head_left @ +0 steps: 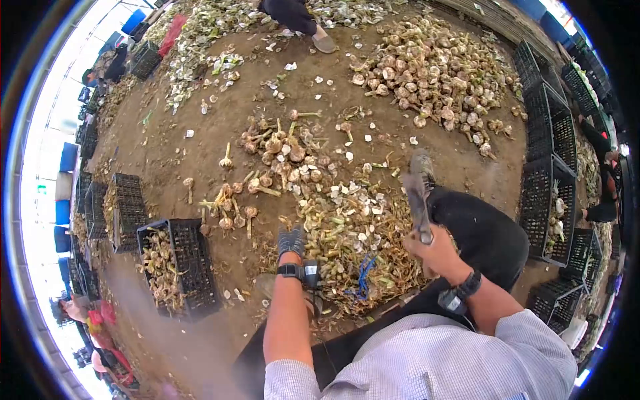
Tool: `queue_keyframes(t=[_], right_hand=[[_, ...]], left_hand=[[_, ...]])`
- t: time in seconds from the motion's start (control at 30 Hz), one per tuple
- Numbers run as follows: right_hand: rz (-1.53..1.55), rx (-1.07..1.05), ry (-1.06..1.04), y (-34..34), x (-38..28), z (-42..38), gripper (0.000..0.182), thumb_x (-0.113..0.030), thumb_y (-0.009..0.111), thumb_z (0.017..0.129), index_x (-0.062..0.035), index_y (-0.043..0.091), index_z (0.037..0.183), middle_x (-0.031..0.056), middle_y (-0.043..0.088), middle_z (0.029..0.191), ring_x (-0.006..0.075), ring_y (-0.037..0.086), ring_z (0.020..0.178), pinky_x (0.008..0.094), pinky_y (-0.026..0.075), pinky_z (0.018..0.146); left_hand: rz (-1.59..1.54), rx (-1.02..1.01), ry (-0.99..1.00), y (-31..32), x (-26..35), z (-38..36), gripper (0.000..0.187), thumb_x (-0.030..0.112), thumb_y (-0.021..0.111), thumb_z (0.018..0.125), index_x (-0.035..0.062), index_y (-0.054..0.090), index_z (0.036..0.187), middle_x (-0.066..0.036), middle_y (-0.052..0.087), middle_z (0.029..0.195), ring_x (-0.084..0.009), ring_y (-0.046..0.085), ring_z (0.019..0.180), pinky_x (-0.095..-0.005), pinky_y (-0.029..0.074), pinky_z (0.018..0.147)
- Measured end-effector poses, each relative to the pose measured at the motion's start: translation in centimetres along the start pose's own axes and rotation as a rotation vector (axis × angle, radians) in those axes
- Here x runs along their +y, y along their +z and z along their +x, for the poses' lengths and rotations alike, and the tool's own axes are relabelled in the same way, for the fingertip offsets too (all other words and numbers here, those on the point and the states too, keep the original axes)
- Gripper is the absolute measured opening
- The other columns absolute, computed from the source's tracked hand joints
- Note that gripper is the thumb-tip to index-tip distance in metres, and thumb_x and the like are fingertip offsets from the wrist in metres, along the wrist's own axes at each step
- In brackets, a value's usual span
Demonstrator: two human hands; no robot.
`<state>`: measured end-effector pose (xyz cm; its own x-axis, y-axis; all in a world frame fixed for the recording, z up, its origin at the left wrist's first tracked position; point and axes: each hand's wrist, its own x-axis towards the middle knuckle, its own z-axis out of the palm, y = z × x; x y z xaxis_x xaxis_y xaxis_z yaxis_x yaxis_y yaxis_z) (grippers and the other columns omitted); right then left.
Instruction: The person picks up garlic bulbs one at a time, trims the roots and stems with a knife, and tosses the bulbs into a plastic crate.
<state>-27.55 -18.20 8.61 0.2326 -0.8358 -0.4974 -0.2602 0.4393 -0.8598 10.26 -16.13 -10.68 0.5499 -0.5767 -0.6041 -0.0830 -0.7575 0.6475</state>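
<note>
My left hand (pixel 290 243), in a grey glove, is low at the left edge of the heap of trimmed garlic stalks (pixel 333 247). Its fingers are drawn together; a small brownish piece shows at the fingertips, too small to name. Bare, my right hand (pixel 432 251) is closed round the handle of a broad-bladed knife (pixel 418 203), raised over the heap's right side with the blade pointing away from me. Untrimmed garlic bulbs (pixel 283 147) with stems lie beyond my left hand, and a few more garlic bulbs (pixel 227 207) lie to its left.
A black crate (pixel 193 267) with garlic stands at left. Several black crates (pixel 543 200) line the right side. A large garlic pile (pixel 440 73) lies at the far right. A blue strap (pixel 363 277) rests on the trimmings. Another person's foot (pixel 323 41) is at the top.
</note>
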Motion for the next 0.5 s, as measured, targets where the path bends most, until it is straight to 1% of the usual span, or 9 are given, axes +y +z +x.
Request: queue_keyframes(t=[0.03,0.07,0.13,0.2,0.23,0.3,0.37,0.43,0.5], right_hand=[[-0.057,-0.028,0.03,0.3,-0.2,0.2,0.025,-0.021,0.072,0.082,-0.0007,0.061,0.09,0.0021,0.06,0.071,0.0093,0.054,0.064,0.0277,0.045,0.059],[-0.115,-0.057,0.061,0.5,-0.7,0.4,0.026,-0.022,0.072,0.081,-0.0007,0.061,0.09,0.002,0.059,0.07,0.0095,0.054,0.063,0.0282,0.045,0.059],[-0.161,-0.087,0.123,1.2,-0.6,1.2,0.026,-0.023,0.072,0.081,-0.001,0.061,0.09,0.0015,0.058,0.069,0.0097,0.052,0.062,0.0289,0.044,0.058],[-0.136,-0.087,0.184,1.9,0.1,2.0,0.027,-0.024,0.072,0.081,-0.0014,0.062,0.091,0.0009,0.057,0.068,0.0098,0.051,0.061,0.0295,0.043,0.058],[-0.151,-0.045,0.179,2.3,0.4,2.3,0.026,-0.024,0.072,0.081,-0.0014,0.061,0.089,0.0011,0.056,0.068,0.0098,0.051,0.061,0.0288,0.043,0.058],[-0.187,-0.065,0.241,2.3,-0.3,3.2,0.026,-0.023,0.072,0.081,-0.0009,0.06,0.089,0.0019,0.057,0.069,0.0101,0.051,0.061,0.0291,0.043,0.058],[-0.198,-0.074,0.281,2.3,-0.3,3.8,0.027,-0.022,0.072,0.081,-0.0007,0.058,0.089,0.0016,0.057,0.07,0.0098,0.052,0.062,0.0289,0.044,0.058],[-0.168,-0.037,0.294,2.5,-0.8,4.1,0.027,-0.023,0.072,0.081,-0.0009,0.058,0.089,0.0008,0.056,0.069,0.0092,0.051,0.061,0.0283,0.043,0.057],[-0.149,-0.023,0.296,2.6,-0.9,4.0,0.027,-0.022,0.071,0.082,-0.0009,0.057,0.089,-0.0002,0.055,0.068,0.0087,0.051,0.061,0.0276,0.043,0.055]], left_hand=[[0.189,0.037,0.093,0.4,-2.9,4.2,0.066,0.026,0.061,0.09,-0.002,0.033,0.142,-0.022,0.058,0.121,-0.0304,0.06,0.099,-0.0413,0.049,0.081],[0.273,0.054,0.128,0.5,-4.7,7.3,0.065,0.027,0.06,0.091,-0.0035,0.034,0.141,-0.024,0.056,0.126,-0.0334,0.06,0.104,-0.043,0.048,0.086],[0.322,-0.033,0.089,0.2,-6.2,12.5,0.065,0.032,0.058,0.092,-0.0051,0.036,0.141,-0.024,0.049,0.137,-0.0361,0.051,0.12,-0.0417,0.043,0.096],[-0.035,0.068,-0.164,1.4,-0.4,12.2,0.066,0.034,0.059,0.092,-0.0043,0.035,0.142,-0.024,0.044,0.141,-0.0355,0.049,0.124,-0.0407,0.042,0.098],[-0.011,0.069,-0.141,1.7,-1.2,14.9,0.069,0.035,0.06,0.092,-0.0038,0.035,0.142,-0.023,0.042,0.143,-0.0356,0.047,0.126,-0.0418,0.041,0.099],[0.011,0.048,-0.128,1.8,0.2,17.4,0.072,0.037,0.062,0.09,-0.0036,0.034,0.143,-0.023,0.04,0.145,-0.036,0.046,0.127,-0.0437,0.041,0.099],[-0.059,-0.003,-0.012,1.9,-0.2,20.0,0.075,0.037,0.065,0.088,-0.0047,0.035,0.142,-0.024,0.04,0.144,-0.0364,0.046,0.127,-0.0454,0.044,0.096],[0.323,-0.063,-0.061,1.8,-0.2,21.2,0.066,0.041,0.052,0.094,0.0054,0.033,0.146,-0.016,0.036,0.149,-0.0311,0.042,0.131,-0.0442,0.041,0.1],[0.136,-0.089,-0.26,1.6,7.1,14.8,0.058,0.038,0.049,0.097,0.0089,0.037,0.144,-0.012,0.044,0.144,-0.0285,0.048,0.125,-0.041,0.044,0.098]])
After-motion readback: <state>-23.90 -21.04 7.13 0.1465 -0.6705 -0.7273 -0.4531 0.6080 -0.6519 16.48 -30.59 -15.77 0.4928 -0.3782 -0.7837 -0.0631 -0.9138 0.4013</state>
